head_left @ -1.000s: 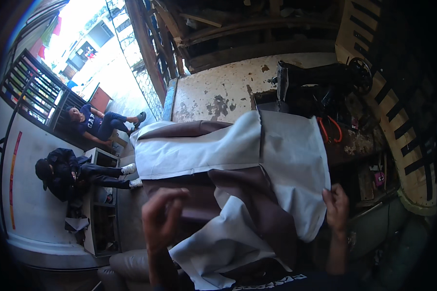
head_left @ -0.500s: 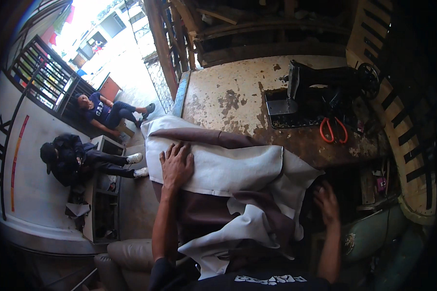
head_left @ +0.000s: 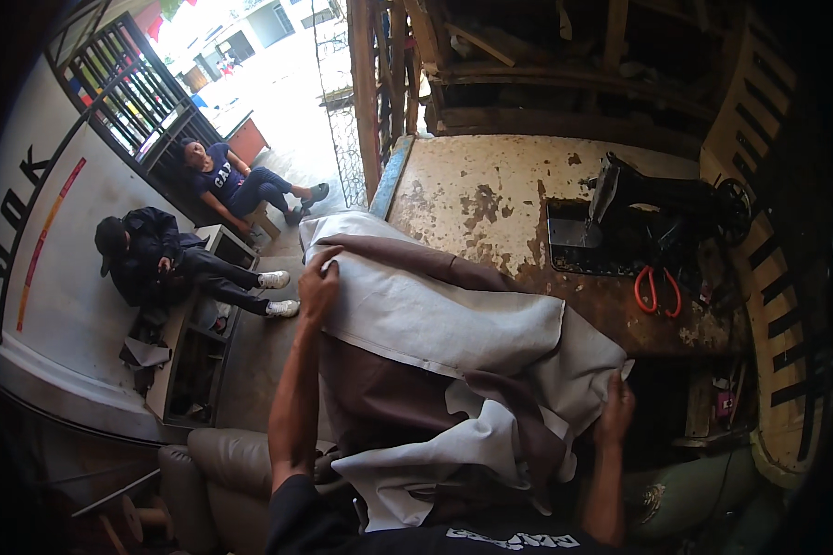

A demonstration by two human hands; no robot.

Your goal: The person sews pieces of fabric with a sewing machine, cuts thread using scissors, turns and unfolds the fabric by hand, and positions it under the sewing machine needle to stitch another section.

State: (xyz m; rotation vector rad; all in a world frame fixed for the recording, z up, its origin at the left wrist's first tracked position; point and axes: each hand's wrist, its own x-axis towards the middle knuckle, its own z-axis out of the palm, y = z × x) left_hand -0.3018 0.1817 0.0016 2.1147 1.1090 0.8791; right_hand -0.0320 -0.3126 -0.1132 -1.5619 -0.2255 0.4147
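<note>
A large sheet of brown upholstery leatherette with a whitish backing (head_left: 435, 319) lies folded and rumpled over the table's near edge, hanging down toward me. My left hand (head_left: 319, 287) is closed at its far left part, fingers bent around a fold by the brown strip. At the right end my right hand (head_left: 615, 407) pinches a corner of the same sheet, with a small tip of it sticking up past the fingers. Below, the brown face (head_left: 379, 398) shows between pale folds.
On the worn table (head_left: 435, 176) stand a black sewing machine (head_left: 657, 199) and orange-handled scissors (head_left: 657, 291). A slatted wooden piece (head_left: 777, 305) borders the right. Two people sit at the left, one on a stool (head_left: 267, 222). A brown padded seat (head_left: 231, 481) is below left.
My left hand has gone from lying flat on the sheet to gripping its fold. My right hand has come against the sheet's right corner and taken hold. The view has shifted.
</note>
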